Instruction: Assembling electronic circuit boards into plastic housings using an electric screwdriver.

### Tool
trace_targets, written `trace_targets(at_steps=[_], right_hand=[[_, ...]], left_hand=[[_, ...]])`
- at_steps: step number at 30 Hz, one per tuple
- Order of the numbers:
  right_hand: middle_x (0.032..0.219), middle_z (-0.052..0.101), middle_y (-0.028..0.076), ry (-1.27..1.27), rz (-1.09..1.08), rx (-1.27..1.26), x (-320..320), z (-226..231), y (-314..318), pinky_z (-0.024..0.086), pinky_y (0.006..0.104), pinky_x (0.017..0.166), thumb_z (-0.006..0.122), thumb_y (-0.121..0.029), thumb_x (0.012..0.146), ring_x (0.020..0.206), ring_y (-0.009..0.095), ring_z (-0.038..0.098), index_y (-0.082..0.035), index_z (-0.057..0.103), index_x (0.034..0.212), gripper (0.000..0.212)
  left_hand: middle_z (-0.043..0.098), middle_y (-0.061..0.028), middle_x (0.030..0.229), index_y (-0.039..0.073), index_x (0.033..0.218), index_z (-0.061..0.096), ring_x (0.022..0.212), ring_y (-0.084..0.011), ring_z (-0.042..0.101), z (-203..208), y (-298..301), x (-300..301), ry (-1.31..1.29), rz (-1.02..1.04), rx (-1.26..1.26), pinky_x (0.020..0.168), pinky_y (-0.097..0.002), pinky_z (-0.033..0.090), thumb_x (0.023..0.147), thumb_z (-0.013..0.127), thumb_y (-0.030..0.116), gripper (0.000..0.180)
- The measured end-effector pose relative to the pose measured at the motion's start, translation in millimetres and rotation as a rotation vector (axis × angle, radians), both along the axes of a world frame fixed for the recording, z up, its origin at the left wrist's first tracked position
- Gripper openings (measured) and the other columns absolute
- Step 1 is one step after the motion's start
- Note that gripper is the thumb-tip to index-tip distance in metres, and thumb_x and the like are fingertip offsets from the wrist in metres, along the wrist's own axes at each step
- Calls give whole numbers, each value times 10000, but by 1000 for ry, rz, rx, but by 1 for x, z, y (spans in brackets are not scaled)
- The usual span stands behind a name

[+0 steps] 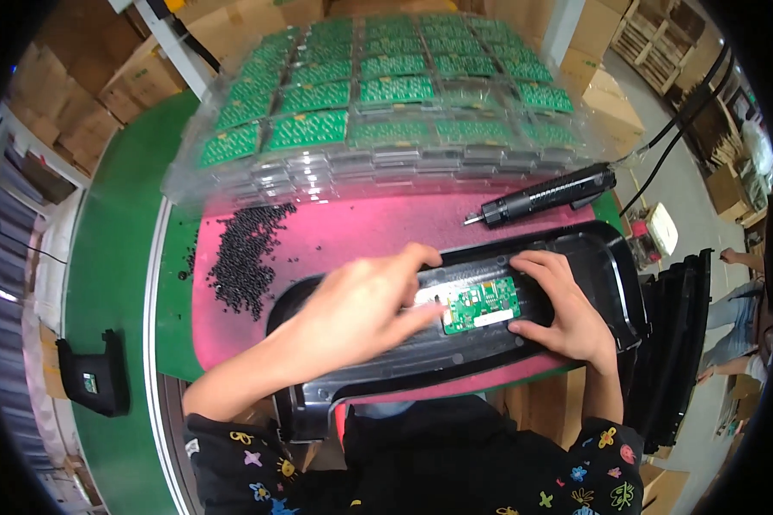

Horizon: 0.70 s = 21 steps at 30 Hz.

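A green circuit board [481, 307] lies inside a long black plastic housing [386, 365] with raised rims. My left hand [361, 300], a little blurred, reaches over the housing with thumb and index finger apart. Its thumb tip is at the left end of the board; whether it touches is unclear. My right hand [571, 313] curves around the board's right end. Its fingers and thumb are spread, with the thumb close to the board's lower right corner and the fingertips on the housing floor above it.
Small black screws [245, 262] lie heaped on the pink mat [352, 227]. A black electric screwdriver [545, 197] rests at the back right. Behind stand stacked clear trays [386, 163] of green boards. Another black part [94, 373] sits on the green surface [129, 223] at left; black housings [674, 352] stack at right.
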State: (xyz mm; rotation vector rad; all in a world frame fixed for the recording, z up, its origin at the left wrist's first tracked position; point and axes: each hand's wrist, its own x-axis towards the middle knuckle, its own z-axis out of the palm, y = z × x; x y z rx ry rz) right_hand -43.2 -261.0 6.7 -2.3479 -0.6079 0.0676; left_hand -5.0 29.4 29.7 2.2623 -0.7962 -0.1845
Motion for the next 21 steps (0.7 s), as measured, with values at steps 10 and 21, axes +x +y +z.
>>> trace_targets(at_steps=[10,21], right_hand=[[1163,518,172,-420,-534,-420,45,45,-39,398,405,990,583,7,853,1097,359,499,-90,437,1361,538],[1344,360,164,-506,-534,581,83,24,3,464,330,971,593,1,915,1091,220,543,-56,207,1382,608]], left_hand=[[638,-126,861,9,929,683,826,-327,634,-41,103,60,-260,-13,160,741,-399,512,789,685,82,158],[617,-138,1001,29,984,666,1009,-347,579,-28,120,30,-292,276,413,872,-436,477,716,757,117,297]])
